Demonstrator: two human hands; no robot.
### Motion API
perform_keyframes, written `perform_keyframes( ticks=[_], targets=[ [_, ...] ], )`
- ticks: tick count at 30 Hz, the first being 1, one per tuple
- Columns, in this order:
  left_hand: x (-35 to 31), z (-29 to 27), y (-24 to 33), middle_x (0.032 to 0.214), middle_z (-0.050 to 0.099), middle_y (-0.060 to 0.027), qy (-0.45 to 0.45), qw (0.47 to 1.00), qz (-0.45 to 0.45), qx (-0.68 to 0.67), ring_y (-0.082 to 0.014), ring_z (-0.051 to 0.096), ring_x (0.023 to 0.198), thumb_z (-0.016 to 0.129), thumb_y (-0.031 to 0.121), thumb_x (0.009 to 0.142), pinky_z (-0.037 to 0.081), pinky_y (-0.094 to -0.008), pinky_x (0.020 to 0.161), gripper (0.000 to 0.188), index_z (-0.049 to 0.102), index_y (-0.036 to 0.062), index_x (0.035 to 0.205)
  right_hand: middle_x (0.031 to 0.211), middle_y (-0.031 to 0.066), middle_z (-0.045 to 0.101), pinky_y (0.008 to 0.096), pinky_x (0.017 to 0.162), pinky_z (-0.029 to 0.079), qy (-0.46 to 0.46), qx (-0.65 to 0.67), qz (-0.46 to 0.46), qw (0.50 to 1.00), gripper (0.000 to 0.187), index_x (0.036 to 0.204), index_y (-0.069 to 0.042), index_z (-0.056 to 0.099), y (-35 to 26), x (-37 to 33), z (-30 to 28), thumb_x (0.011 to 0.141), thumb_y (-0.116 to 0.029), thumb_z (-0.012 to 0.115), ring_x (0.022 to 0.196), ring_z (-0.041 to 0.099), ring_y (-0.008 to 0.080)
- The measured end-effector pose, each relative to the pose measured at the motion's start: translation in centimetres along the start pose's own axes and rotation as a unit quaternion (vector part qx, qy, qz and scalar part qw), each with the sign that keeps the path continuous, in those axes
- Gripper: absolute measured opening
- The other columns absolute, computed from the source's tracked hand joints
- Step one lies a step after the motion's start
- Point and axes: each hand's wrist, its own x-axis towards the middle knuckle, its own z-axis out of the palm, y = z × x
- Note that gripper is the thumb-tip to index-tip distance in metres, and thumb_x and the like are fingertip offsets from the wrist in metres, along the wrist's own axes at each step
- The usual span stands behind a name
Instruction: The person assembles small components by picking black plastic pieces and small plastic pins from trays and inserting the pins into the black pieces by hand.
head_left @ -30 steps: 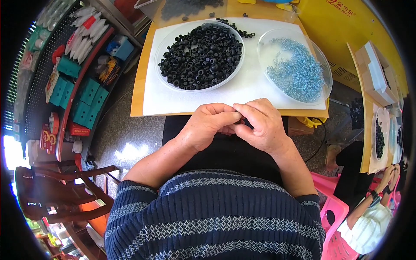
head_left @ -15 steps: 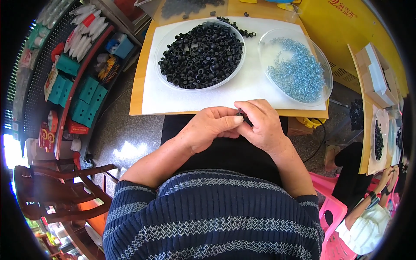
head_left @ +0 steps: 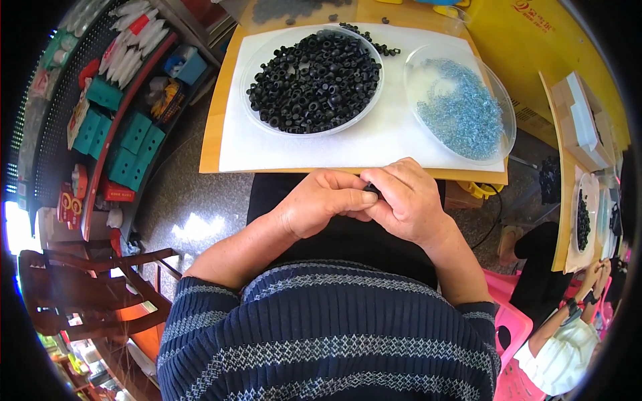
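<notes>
Just beyond the table's near edge, over my lap, my left hand and my right hand meet with fingertips pinched together. Between them shows a small black cap-like part, gripped from both sides and mostly covered by the fingers. On the table ahead, a round clear tray holds a heap of the same kind of small black parts. To its right, a second clear tray contains many tiny translucent blue pieces, too small to make out singly.
A white sheet covers much of the wooden table. Loose black parts lie behind the first tray. Shelves with teal boxes stand left, above a wooden chair. At right, another person works at a second table.
My hands stay joined around the black part, with slight finger shifts; the right hand's knuckles have tilted a little. The view has shifted slightly. The trays have not moved.
</notes>
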Motion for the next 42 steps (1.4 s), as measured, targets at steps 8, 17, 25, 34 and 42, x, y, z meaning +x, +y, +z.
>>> perform_keyframes(
  ticks=[8, 17, 25, 34, 42],
  targets=[
    [0.0, -0.1, 0.0, 0.078, 0.062, -0.0058, 0.008, 0.999, -0.003, 0.037, -0.0100, 0.057, 0.073, 0.061, 0.011, 0.078, 0.046, -0.0214, 0.069, 0.017, 0.063, -0.0025, 0.088, 0.069, 0.0046, 0.052, 0.0307, 0.059, 0.041, -0.015, -0.014, -0.009, 1.000, 0.027, 0.080, -0.004, 0.054, -0.4, 0.4, -0.2, 0.059, -0.012, 0.070, 0.061, 0.052, 0.0209],
    [-0.5, 0.1, 0.2, 0.085, 0.061, -0.0033, 0.031, 0.986, 0.062, 0.155, -0.0075, 0.054, 0.078, 0.064, 0.017, 0.077, 0.044, -0.0217, 0.071, 0.028, 0.059, -0.0019, 0.097, 0.077, 0.0083, 0.059, 0.0331, 0.061, 0.045, -0.016, 0.040, 0.063, 0.997, 0.033, 0.092, -0.002, 0.055, -0.4, -0.1, -0.1, 0.063, -0.011, 0.069, 0.069, 0.057, 0.0248],
    [0.0, 0.2, -0.1, 0.097, 0.057, -0.0150, 0.044, 0.817, 0.293, 0.495, -0.0213, 0.058, 0.090, 0.073, 0.054, 0.056, 0.046, -0.0306, 0.076, 0.079, 0.049, 0.0012, 0.108, 0.064, 0.0133, 0.054, 0.0375, 0.051, 0.043, -0.087, 0.111, 0.103, 0.985, 0.025, 0.083, -0.003, 0.050, -2.0, 0.2, 0.0, 0.070, -0.019, 0.064, 0.058, 0.055, 0.0302],
    [-0.4, 0.1, -0.4, 0.080, 0.059, -0.0130, 0.082, 0.794, 0.300, 0.523, -0.0237, 0.061, 0.073, 0.069, 0.052, 0.059, 0.048, -0.0303, 0.062, 0.064, 0.051, 0.0026, 0.095, 0.063, 0.0110, 0.053, 0.0366, 0.050, 0.042, -0.086, 0.118, 0.117, 0.982, 0.027, 0.083, -0.003, 0.050, -2.7, 0.6, 0.3, 0.068, -0.019, 0.066, 0.057, 0.054, 0.0283],
    [-1.0, -0.5, -0.3, 0.083, 0.055, -0.0025, 0.119, 0.952, 0.208, 0.193, -0.0081, 0.050, 0.073, 0.064, 0.029, 0.078, 0.044, -0.0237, 0.067, 0.033, 0.053, 0.0013, 0.094, 0.073, 0.0037, 0.057, 0.0314, 0.053, 0.040, 0.024, -0.027, 0.033, 0.999, 0.041, 0.096, -0.004, 0.057, -1.5, 0.7, 1.0, 0.061, -0.016, 0.072, 0.058, 0.052, 0.0195]
  ],
)
